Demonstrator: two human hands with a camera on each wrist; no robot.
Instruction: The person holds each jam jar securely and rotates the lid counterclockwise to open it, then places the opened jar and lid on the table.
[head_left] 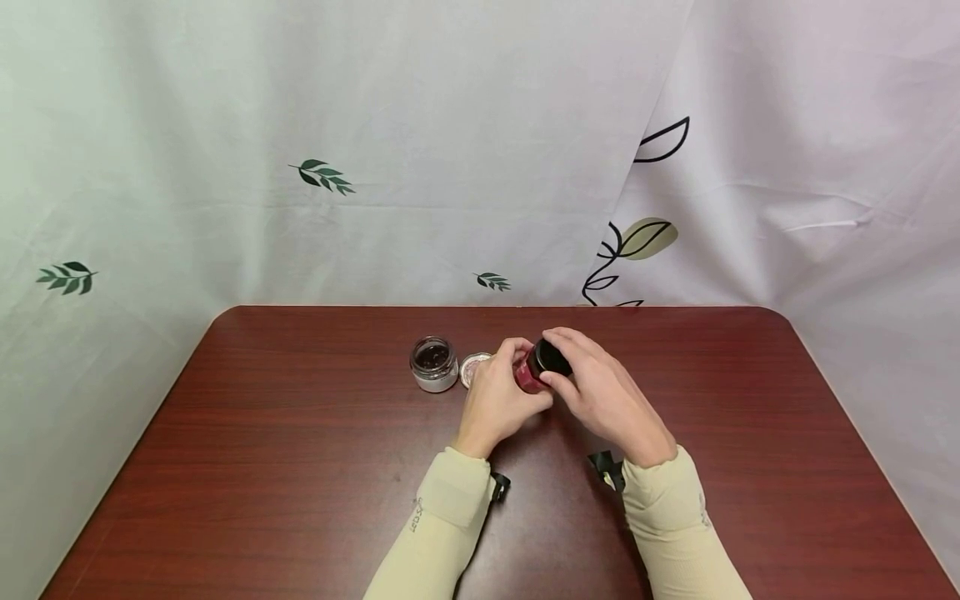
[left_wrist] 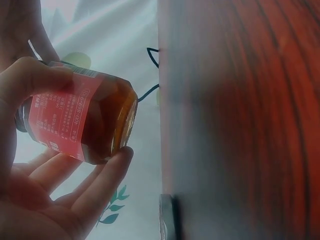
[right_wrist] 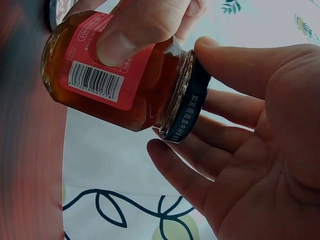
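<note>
My left hand (head_left: 501,402) grips a glass jar (left_wrist: 107,112) of amber-brown contents with a red label, thumb on one side and fingers on the other. The jar is tilted and held above the table. On its black lid (right_wrist: 189,102) are the thumb and fingers of my right hand (head_left: 606,392), curled around the rim. In the right wrist view the lid sits on the jar's mouth, and a barcode shows on the label. Just left of my left hand, a round lid (head_left: 472,367) with a pale inside lies on the table, partly hidden by that hand.
An uncovered glass jar (head_left: 435,367) with dark contents stands left of the loose lid. The reddish-brown wooden table (head_left: 262,450) ends at a white curtain (head_left: 450,150) with leaf prints. Dark straps or devices show at both wrists.
</note>
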